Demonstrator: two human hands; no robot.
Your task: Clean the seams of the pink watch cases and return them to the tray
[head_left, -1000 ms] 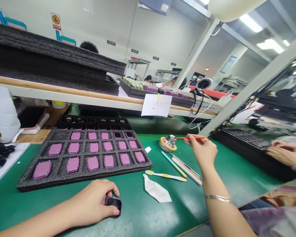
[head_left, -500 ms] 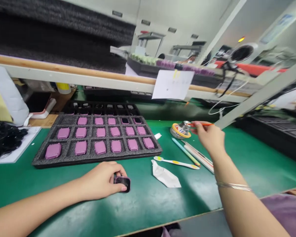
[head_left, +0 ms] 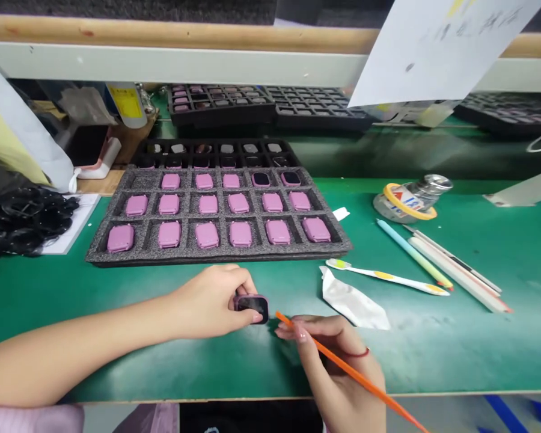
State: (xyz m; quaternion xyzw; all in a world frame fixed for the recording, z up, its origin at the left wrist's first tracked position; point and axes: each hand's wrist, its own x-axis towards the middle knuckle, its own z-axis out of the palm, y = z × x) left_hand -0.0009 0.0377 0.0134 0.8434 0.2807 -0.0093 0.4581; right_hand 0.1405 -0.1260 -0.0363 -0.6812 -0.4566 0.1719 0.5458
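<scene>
My left hand (head_left: 216,300) grips a smartwatch case (head_left: 252,307), its dark screen turned up and to the right, just above the green worktop. Between the thumb and fingers of my right hand (head_left: 338,355) is a thin orange stick (head_left: 356,376). Its near end trails off past the lower edge, and its tip points at the watch case with a small gap between them. Behind my left hand lies a black foam tray (head_left: 219,257) of pink watch cases (head_left: 240,233); most lie with a pink face up, and two show dark screens.
To the right are a white cloth (head_left: 356,300), a toothbrush (head_left: 388,277), several pens or sticks (head_left: 415,252) and a small metal-topped bottle (head_left: 403,201) ringed with yellow. Black straps or loops (head_left: 24,219) heap at left. A shelf rail (head_left: 184,62) crosses above, with hanging paper (head_left: 433,54).
My right hand has come from the bottle back toward the watch case, bringing the orange stick. My left hand still holds the case. The view has tilted down and shifted left.
</scene>
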